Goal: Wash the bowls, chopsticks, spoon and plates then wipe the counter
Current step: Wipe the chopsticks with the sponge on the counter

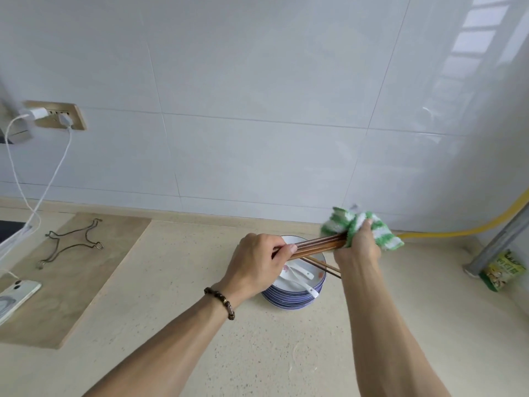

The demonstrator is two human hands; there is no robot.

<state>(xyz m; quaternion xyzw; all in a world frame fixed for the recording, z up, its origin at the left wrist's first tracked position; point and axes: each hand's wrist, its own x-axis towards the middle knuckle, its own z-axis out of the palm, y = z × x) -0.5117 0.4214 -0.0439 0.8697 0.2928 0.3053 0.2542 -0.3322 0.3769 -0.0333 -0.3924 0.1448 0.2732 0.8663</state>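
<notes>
1. Pale glossy wall tiles [257,81] fill the upper half of our view, and below them runs a speckled beige worktop [200,325].
2. We hold a bundle of brown wooden chopsticks [317,246] level above the worktop's middle: our left hand [257,265] pinches one end between thumb and curled fingers, and our right hand [357,247] grips a green-and-white striped cloth [369,230] wrapped round the other end.
3. The cloth hides the chopsticks' far tips, and our left fingers cover the near ends, so we cannot count the sticks.
4. Beneath the hands sits a stack of blue-rimmed white plates [292,296], partly hidden by our left hand; a white ceramic spoon [297,275] and one more pair of dark chopsticks [323,266] lie on the top plate.
5. A dark beaded bracelet [219,302] circles our left wrist.
6. Toward the worktop's left edge lies a thin wooden board [86,267] bearing a bent wire trivet [71,242]; a white phone [14,293], cut off by the frame, rests at the board's left.
7. A white charging cable [48,181] hangs from a gold wall socket [57,114].
8. At the right edge we see a yellow hose [458,232], a grey metal pipe [498,242] and a green packet [503,270] whose print is too blurred to read.
</notes>
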